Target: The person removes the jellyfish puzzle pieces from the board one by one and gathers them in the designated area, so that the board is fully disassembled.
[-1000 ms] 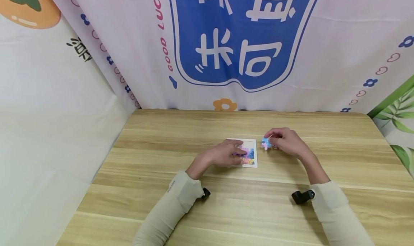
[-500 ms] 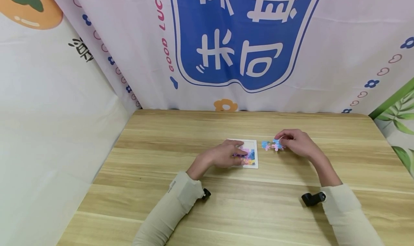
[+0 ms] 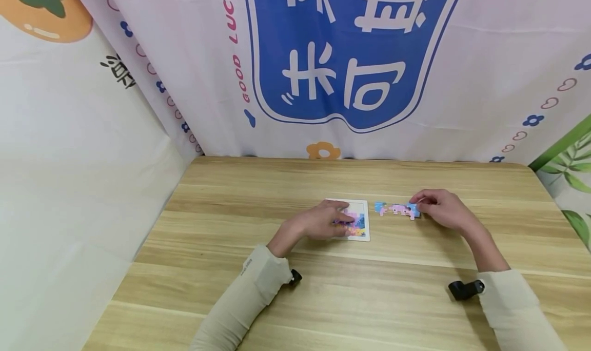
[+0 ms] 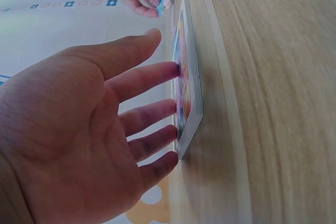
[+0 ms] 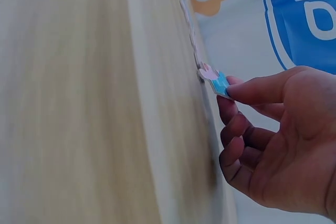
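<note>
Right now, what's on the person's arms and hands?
Both hands are bare: left hand, right hand. Each arm wears a long cream sleeve. A small black camera sits at each wrist. The left cuff carries small dark print, too small to read.

Your head camera looks forward and down from above the wooden table (image 3: pixel 323 289), taking in both forearms and the printed backdrop (image 3: pixel 346 58) beyond. Your left wrist camera sits close behind the left hand (image 4: pixel 79 129), sighting along the tabletop edge-on at the puzzle tray (image 4: pixel 189 77). Your right wrist camera sits just as near the right hand (image 5: pixel 273 135), facing the backdrop. All three views share the puzzle piece (image 3: pixel 413 211) pinched at the fingertips.
</note>
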Demonstrator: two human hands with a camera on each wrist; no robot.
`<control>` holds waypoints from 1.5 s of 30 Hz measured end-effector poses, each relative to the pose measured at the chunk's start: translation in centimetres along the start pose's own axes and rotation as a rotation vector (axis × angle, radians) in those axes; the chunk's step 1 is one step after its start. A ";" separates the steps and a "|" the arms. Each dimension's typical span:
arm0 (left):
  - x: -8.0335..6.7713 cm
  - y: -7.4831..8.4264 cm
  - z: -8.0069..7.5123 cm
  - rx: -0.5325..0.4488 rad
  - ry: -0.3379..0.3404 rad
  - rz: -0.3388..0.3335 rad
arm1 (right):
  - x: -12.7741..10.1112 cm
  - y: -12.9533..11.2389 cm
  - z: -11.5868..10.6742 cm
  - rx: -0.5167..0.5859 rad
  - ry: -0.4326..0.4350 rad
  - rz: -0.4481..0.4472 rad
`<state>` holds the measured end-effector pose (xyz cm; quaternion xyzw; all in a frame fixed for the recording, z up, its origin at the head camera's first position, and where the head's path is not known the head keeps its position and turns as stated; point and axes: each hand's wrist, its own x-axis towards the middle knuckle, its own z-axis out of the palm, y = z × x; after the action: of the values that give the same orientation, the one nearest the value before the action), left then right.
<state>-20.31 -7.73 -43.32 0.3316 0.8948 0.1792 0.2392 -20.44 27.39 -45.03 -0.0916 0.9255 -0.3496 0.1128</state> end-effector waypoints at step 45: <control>-0.2 0.3 0.0 -0.012 0.008 -0.006 | -0.2 0.4 -0.4 -0.024 -0.033 -0.004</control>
<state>-20.07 -7.63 -43.10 0.3265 0.8958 0.1852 0.2380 -20.42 27.95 -44.98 -0.1005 0.9276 -0.3370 0.1263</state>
